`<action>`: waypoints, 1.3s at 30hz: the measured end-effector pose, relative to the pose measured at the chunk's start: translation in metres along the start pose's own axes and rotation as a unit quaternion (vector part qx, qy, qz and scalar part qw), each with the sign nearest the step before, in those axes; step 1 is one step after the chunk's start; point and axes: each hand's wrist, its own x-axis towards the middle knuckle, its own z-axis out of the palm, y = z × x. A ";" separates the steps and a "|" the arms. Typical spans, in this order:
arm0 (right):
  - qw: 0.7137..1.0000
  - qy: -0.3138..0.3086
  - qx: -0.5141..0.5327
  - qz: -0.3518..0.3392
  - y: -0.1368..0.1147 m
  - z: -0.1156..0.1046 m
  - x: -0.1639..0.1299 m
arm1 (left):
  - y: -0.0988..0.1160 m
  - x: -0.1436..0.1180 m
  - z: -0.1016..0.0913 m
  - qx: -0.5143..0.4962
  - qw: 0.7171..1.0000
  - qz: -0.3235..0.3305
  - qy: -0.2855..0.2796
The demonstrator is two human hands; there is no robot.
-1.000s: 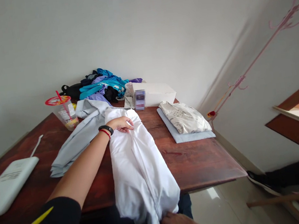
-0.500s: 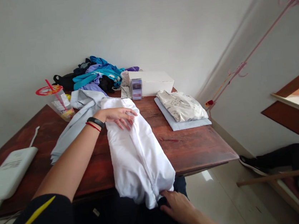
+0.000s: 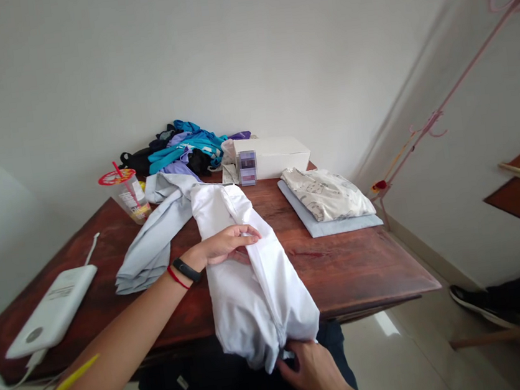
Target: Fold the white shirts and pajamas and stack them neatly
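A white garment (image 3: 232,279), folded into a long strip with a raised seam down its length, lies on the table and hangs over the front edge. My left hand (image 3: 225,244) rests on the middle of it, fingers stretched out and palm against the fabric. At the hanging lower end, my right hand (image 3: 310,364) is closed around the hem; some of its fingers are hidden by cloth. Beside the strip on the left is a crumpled light grey garment (image 3: 151,232), touching its far end.
On the wooden table (image 3: 362,265) are a plastic cup (image 3: 131,200) with a straw, a white power bank (image 3: 52,312) with cables, a heap of clothes (image 3: 189,147), a white box (image 3: 278,155) and a folded patterned garment (image 3: 328,193). A pink rack (image 3: 463,84) leans right.
My left hand has slid down the white garment toward me. My right hand has curled further around the lower hem. The view has shifted slightly, so the table appears lower and further right.
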 end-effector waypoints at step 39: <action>0.991 -0.102 -0.082 -0.040 -0.032 -0.080 -0.030 | -0.017 -0.021 0.000 -0.023 0.947 -0.061 -0.314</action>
